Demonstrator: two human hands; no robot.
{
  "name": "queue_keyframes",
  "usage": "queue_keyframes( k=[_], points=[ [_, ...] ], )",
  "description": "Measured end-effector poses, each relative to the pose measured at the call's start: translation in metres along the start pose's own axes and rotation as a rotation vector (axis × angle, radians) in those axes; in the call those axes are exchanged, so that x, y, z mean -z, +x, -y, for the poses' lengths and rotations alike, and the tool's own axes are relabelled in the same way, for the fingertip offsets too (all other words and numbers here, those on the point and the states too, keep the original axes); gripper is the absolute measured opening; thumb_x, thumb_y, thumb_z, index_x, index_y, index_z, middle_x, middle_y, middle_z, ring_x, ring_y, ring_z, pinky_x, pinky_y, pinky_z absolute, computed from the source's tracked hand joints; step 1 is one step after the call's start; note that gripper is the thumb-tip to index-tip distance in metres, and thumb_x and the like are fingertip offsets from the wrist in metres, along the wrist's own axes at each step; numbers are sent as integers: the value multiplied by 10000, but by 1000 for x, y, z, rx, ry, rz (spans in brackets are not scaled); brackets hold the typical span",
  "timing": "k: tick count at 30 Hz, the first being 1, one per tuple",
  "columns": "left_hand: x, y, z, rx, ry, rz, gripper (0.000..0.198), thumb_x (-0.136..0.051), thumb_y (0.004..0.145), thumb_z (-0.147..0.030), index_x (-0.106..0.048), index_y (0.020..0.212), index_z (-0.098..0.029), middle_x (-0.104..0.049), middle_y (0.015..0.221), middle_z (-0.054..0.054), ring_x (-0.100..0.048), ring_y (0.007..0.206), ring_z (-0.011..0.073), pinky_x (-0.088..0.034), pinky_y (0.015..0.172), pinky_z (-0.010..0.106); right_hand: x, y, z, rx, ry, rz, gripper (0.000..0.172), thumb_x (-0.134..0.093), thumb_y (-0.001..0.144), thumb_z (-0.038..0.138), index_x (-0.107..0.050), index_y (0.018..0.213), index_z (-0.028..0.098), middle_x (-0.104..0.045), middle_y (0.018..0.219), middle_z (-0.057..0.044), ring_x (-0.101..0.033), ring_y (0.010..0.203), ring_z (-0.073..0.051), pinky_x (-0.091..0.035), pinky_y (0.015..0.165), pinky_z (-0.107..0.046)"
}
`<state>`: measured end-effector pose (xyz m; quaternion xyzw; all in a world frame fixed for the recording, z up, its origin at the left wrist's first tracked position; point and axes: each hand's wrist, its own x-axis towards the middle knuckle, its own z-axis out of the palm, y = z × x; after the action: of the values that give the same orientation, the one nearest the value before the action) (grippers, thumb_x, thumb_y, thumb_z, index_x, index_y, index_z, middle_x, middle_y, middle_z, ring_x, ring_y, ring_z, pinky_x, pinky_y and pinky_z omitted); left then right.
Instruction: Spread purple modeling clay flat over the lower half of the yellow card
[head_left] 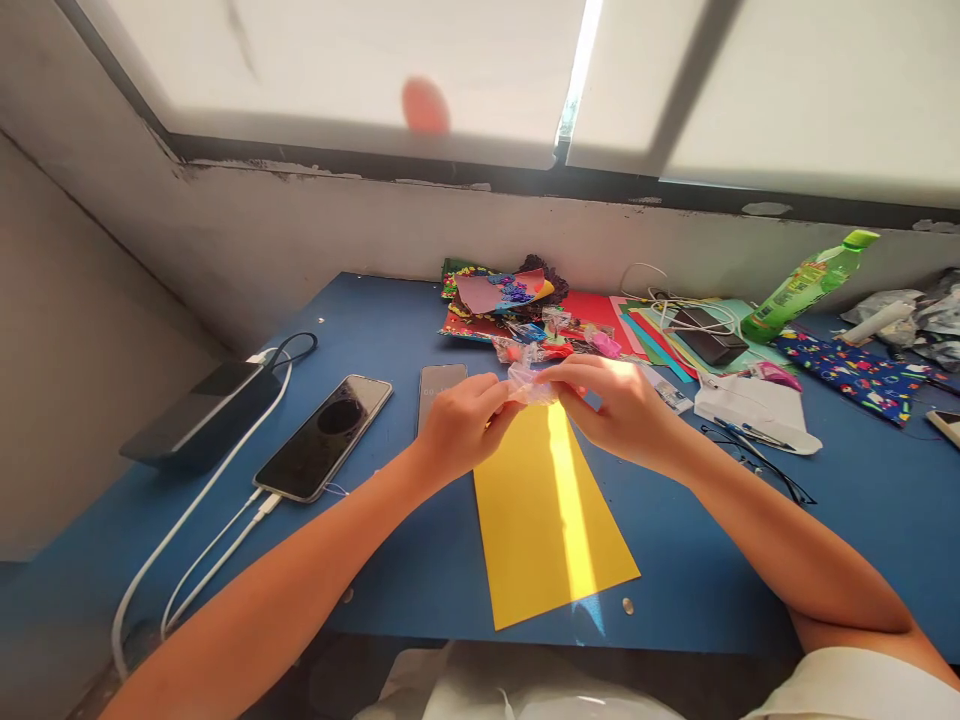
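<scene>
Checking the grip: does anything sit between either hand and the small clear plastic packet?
Nothing visible does. The left hand and the right hand both pinch the clear plastic packet directly, above the yellow sheet.

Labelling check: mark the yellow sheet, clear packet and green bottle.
yellow sheet (525, 540), head view, lower middle.
clear packet (529, 380), head view, crumpled middle.
green bottle (806, 285), head view, label.

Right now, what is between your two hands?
A small clear plastic packet, pinched by left hand and right hand above the yellow sheet, in the head view.
</scene>
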<state>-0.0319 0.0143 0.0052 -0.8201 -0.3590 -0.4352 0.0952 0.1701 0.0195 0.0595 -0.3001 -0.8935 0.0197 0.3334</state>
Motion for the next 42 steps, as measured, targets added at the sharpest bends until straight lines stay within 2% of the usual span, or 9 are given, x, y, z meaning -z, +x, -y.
queue_keyframes(
  k=[5, 9, 12, 15, 21, 26, 31, 37, 42],
  points=[
    [5, 2, -3, -119, -9, 3, 295, -436, 980, -216, -484, 690, -191, -491, 579, -27, -450, 539, 116, -291, 509, 235, 9, 3, -6, -11, 162, 106, 210, -534, 928, 181, -739, 975, 191, -758, 836, -44, -678, 677, -126, -525, 602, -225],
    [8, 3, -11, -133, -45, 12, 260, -414, 979, -181, -494, 731, -186, -505, 584, -25, -460, 539, 116, -313, 503, 224, 16, 5, -2, 59, 259, 188, 161, -602, 925, 249, -741, 991, 206, -742, 817, -32, -662, 666, -114, -527, 591, -217],
    [11, 5, -18, -103, -84, 14, 311, -420, 978, -203, -422, 667, -200, -462, 558, -40, -419, 503, 103, -315, 490, 215, 15, 5, 5, 92, 286, 142, 159, -581, 938, 225, -734, 944, 181, -711, 786, -42, -629, 652, -103, -500, 557, -209],
    [15, 7, -24, 10, -160, 51, 288, -488, 962, -296, -444, 695, -198, -433, 566, -58, -370, 475, 87, -312, 461, 201, 13, 4, 10, 74, 244, -8, 131, -603, 910, 192, -703, 833, 161, -674, 711, -34, -585, 615, -94, -486, 549, -210],
    [19, 7, -26, 71, -124, 12, 330, -477, 962, -317, -409, 661, -201, -433, 540, -62, -383, 457, 78, -296, 447, 206, 11, 6, 13, -149, 326, -201, 90, -627, 852, 235, -655, 778, 192, -678, 686, -2, -603, 583, -95, -523, 535, -211],
    [22, 5, -26, 19, 67, -41, 286, -518, 953, -432, -558, 998, -153, -599, 622, -30, -538, 502, 99, -378, 483, 206, 7, 6, 17, -340, 594, -149, 230, -679, 829, 393, -652, 756, 177, -677, 656, -10, -625, 559, -104, -538, 492, -213],
    [22, 5, -24, -118, 318, -70, 282, -519, 950, -412, -594, 882, -149, -613, 600, 6, -570, 531, 142, -332, 468, 247, -1, 4, 21, -428, 723, -143, 309, -708, 814, 462, -635, 755, 167, -637, 600, 7, -598, 500, -92, -535, 471, -215],
    [25, 7, -21, -22, -26, -37, 144, -522, 918, -254, -562, 808, -170, -521, 565, -37, -489, 513, 112, -329, 512, 230, -1, 7, 14, -357, 654, -134, 360, -728, 772, 544, -674, 785, 189, -678, 644, -3, -644, 534, -115, -571, 479, -236],
    [31, 12, -22, 36, -236, 25, 357, -472, 901, -164, -289, 599, -214, -284, 531, -67, -303, 499, 96, -265, 506, 238, -1, 7, 5, -256, 615, -114, 329, -726, 781, 531, -712, 808, 204, -725, 727, -25, -671, 591, -129, -596, 514, -256]
  ],
)
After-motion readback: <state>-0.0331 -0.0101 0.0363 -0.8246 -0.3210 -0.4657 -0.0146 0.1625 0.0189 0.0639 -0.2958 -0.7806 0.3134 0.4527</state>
